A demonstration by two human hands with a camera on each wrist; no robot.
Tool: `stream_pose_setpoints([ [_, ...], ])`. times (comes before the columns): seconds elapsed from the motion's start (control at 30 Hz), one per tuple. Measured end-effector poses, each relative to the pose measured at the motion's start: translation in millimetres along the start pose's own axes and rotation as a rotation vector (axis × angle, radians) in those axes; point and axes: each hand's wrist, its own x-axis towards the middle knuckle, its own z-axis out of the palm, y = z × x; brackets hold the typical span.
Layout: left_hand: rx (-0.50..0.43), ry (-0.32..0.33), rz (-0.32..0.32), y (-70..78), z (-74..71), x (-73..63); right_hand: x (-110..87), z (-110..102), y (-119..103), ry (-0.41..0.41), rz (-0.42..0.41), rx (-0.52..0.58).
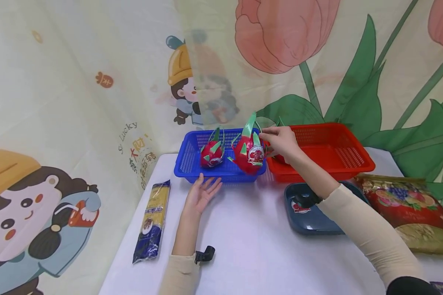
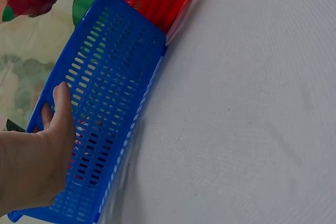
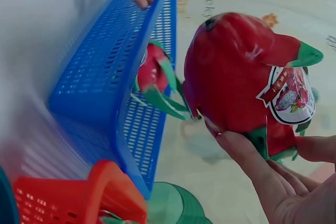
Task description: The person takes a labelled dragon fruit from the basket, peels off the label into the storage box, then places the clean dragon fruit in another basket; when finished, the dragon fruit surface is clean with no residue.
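Observation:
My right hand (image 1: pixel 280 141) holds a red dragon fruit (image 1: pixel 245 153) with green leaf tips and a round label over the right part of a blue basket (image 1: pixel 221 179). In the right wrist view, thumb and fingers grip its side, and it hangs above the rim. A second dragon fruit (image 1: pixel 212 153) sits inside the blue basket. My left hand (image 1: pixel 199 194) is at the basket's front wall, palm up, with fingers spread and relaxed. Its fingertips touch near the rim in the left wrist view.
A red basket (image 1: pixel 339 169) stands right of the blue one, with a partly hidden red and green item in it. In front is a dark blue tray (image 1: pixel 293 223). A pasta packet (image 1: pixel 153 221) lies at left, a large red and gold bag (image 1: pixel 409 211) at right.

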Motion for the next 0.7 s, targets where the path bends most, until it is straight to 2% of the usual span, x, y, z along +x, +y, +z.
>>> stream_pose_setpoints([
  [0.27,-0.010,-0.005,-0.010,-0.6,-1.2,1.8,-40.1,-10.1,24.4,-0.025,-0.042,-0.039],
  [0.47,-0.019,0.003,-0.006,-0.1,-0.9,1.2,-58.2,-6.4,50.9,-0.027,-0.072,-0.064],
  [0.7,-0.016,0.003,-0.003,-1.5,-1.3,1.3,-77.6,1.2,79.4,-0.044,-0.055,-0.048],
])
